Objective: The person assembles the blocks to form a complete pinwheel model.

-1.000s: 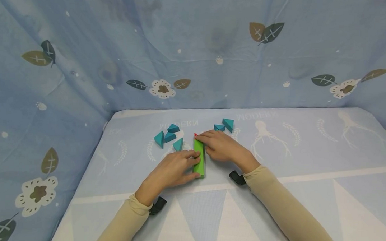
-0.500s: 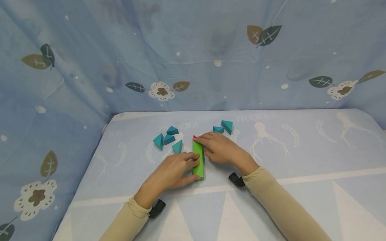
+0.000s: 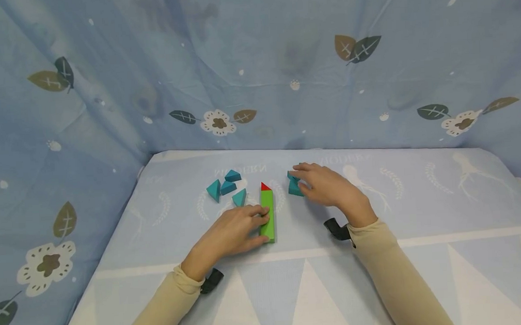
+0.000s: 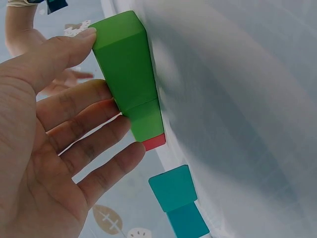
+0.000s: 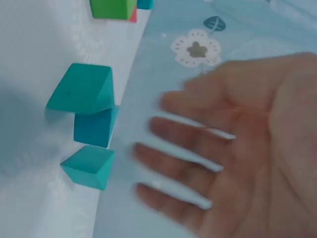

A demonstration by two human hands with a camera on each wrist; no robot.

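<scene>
The word "MODERN" [image 3: 240, 169] is printed, faded and inverted, on the pale blue tablecloth [image 3: 419, 199]; similar lettering [image 3: 345, 159] farther right is blurred and cannot be fully read.

head view: high, from person's side of table [image 3: 361, 279], facing forward and down; widest, farthest; backdrop cloth [image 3: 261, 80] at 12 o'clock, left hand [image 3: 233, 231] at 7, right hand [image 3: 331, 188] at 4.
left wrist view: low, very near, facing past left palm at 8 o'clock; green blocks [image 4: 126, 64] at 11, table tipped up at 3.
right wrist view: near, right palm at 4 o'clock, teal blocks [image 5: 94, 126] at 9.
both wrist views share green, backdrop; head view covers both work areas.
</scene>
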